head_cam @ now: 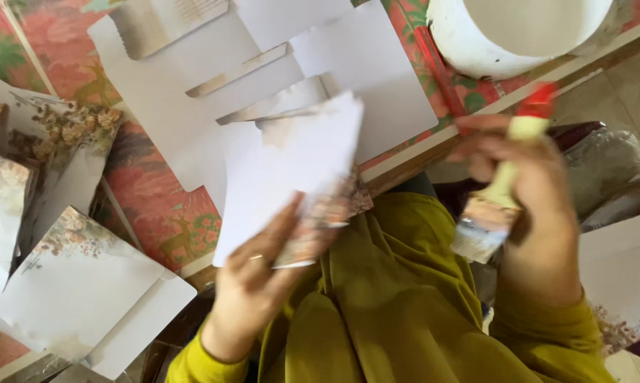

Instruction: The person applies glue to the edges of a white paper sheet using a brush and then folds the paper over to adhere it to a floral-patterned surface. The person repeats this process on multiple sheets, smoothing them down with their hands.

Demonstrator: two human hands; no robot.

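Gripping paintbrush (501, 191), right hand (540, 206); left hand (256, 276) pinching folded white paper (284, 177); several printed sheets (79, 284) done on counter (157, 206).

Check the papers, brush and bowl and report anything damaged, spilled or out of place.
Nothing is spilled. The folded paper piece in the left hand has an uneven top edge. The right hand holds the brush bristles-down over the lap, away from the white bowl.

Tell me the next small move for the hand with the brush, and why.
Probably bring the brush across to the folded white paper: the right hand holds it off to the side, bristles pointing at the paper, which the left hand holds up, white side showing.
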